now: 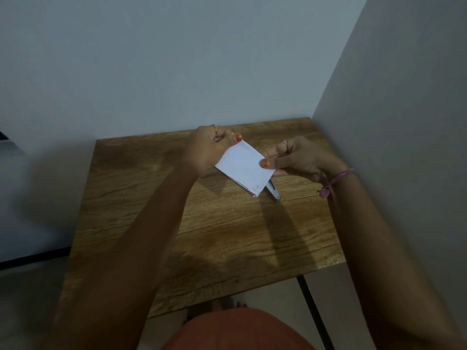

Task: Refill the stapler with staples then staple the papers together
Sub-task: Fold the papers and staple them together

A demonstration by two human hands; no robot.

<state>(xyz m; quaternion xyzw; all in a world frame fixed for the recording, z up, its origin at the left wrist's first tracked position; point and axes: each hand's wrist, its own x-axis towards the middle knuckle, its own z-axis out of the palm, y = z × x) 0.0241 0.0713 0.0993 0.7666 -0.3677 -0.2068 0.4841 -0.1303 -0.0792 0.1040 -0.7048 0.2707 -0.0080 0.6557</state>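
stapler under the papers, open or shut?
Cannot tell. Only the metal tip of the stapler shows on the table; the papers, held by both hands, hide the rest.

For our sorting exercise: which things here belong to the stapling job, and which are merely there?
Belong to the job:
papers, held by left hand and right hand
stapler, lying partly under the papers

Merely there:
table
wristband
rings
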